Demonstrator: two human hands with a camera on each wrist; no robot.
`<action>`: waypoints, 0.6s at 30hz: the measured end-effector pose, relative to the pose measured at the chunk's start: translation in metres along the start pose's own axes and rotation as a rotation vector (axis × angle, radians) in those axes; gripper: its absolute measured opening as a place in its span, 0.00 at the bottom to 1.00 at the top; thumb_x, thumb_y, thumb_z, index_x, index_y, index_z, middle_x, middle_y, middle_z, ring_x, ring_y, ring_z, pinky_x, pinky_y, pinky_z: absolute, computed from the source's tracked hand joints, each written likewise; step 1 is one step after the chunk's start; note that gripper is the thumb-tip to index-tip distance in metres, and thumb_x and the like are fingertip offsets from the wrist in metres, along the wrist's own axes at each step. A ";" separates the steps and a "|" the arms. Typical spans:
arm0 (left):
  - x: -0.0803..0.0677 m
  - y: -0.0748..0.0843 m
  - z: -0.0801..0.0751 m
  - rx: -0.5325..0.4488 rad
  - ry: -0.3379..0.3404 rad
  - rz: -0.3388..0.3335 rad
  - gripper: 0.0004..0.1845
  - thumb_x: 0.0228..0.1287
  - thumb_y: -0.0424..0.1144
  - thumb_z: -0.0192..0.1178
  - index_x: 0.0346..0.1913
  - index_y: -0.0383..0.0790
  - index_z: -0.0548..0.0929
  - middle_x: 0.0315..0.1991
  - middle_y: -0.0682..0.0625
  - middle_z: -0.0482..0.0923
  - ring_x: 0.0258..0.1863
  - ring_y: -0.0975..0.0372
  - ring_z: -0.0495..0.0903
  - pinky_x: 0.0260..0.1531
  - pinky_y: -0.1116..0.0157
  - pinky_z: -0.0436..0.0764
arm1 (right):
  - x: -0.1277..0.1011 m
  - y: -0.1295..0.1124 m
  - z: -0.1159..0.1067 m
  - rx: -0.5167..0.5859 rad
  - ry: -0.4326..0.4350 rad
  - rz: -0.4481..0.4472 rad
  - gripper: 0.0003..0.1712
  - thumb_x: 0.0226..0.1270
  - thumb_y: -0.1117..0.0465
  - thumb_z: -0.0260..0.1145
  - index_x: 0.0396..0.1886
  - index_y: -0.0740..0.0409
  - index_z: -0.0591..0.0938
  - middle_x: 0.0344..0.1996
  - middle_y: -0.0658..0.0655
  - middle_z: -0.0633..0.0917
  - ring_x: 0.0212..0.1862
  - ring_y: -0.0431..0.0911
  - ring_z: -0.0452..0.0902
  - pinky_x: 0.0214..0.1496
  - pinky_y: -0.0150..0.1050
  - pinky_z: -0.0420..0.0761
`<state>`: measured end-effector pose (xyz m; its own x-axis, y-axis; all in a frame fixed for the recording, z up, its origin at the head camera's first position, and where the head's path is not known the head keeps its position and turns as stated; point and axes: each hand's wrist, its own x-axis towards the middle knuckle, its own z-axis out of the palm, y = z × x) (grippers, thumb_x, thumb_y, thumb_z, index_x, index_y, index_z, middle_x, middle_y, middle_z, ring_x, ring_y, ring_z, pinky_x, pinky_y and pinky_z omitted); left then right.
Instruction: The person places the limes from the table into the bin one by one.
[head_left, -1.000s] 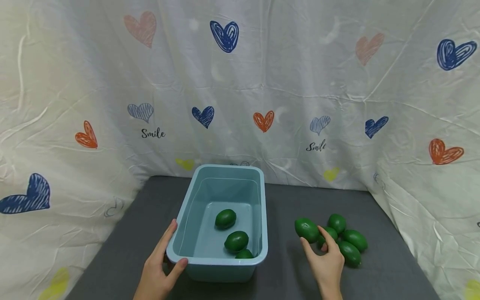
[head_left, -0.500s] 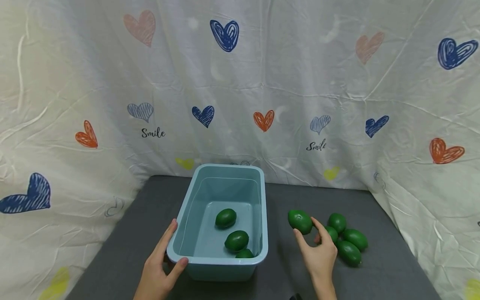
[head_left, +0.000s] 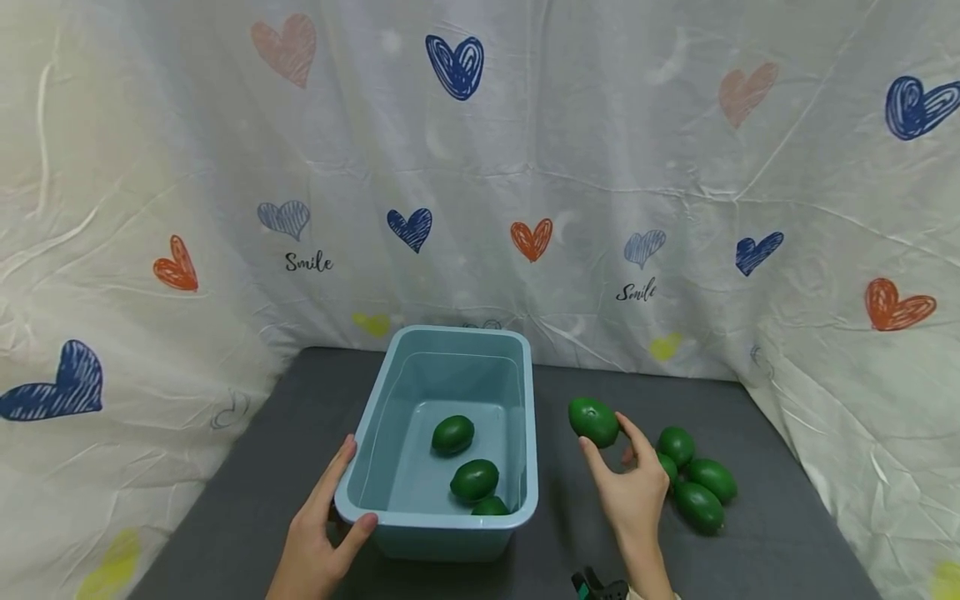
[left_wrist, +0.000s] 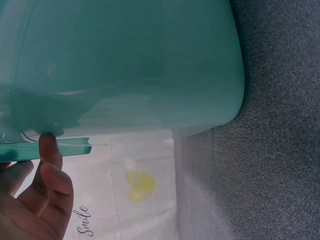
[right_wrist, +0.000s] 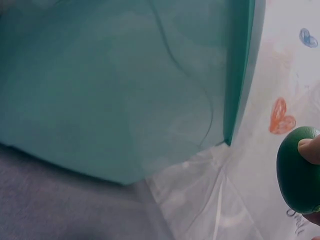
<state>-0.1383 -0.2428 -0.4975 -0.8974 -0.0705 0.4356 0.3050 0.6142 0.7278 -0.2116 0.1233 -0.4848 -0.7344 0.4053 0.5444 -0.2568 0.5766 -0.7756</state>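
Right hand (head_left: 630, 492) pinches a green fruit (head_left: 593, 421) by fingertips, so it may slip; left hand (head_left: 318, 542) grips the tub (head_left: 360, 492) rim.

Both hands are bare, with no gloves, rings or watch showing. The left hand (head_left: 318, 542) and right hand (head_left: 633, 500) have short, plain nails. At the right wrist sits a small dark clip with green parts (head_left: 596, 585). No sleeves reach the forearms.
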 end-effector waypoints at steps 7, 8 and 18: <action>0.002 0.001 -0.002 0.039 0.006 0.004 0.48 0.69 0.42 0.73 0.86 0.56 0.57 0.84 0.49 0.58 0.68 0.85 0.59 0.40 0.67 0.82 | 0.002 -0.013 0.010 0.037 -0.013 -0.020 0.35 0.55 0.59 0.86 0.64 0.58 0.86 0.26 0.50 0.71 0.23 0.41 0.59 0.26 0.36 0.64; 0.002 0.000 -0.002 0.034 0.007 0.006 0.48 0.69 0.42 0.73 0.86 0.56 0.57 0.84 0.49 0.58 0.68 0.85 0.59 0.39 0.67 0.82 | 0.002 -0.015 0.012 0.039 -0.016 -0.025 0.35 0.55 0.59 0.86 0.64 0.58 0.87 0.25 0.50 0.71 0.23 0.41 0.59 0.26 0.36 0.64; 0.000 -0.002 -0.003 0.003 -0.006 0.016 0.48 0.69 0.40 0.72 0.86 0.55 0.57 0.84 0.47 0.58 0.67 0.83 0.62 0.35 0.66 0.82 | 0.000 -0.029 0.021 0.045 -0.020 -0.085 0.33 0.55 0.59 0.86 0.62 0.58 0.87 0.24 0.50 0.71 0.23 0.40 0.59 0.28 0.37 0.64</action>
<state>-0.1378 -0.2460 -0.4972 -0.8942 -0.0565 0.4440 0.3181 0.6176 0.7193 -0.2173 0.0920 -0.4694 -0.7213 0.3417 0.6025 -0.3463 0.5755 -0.7409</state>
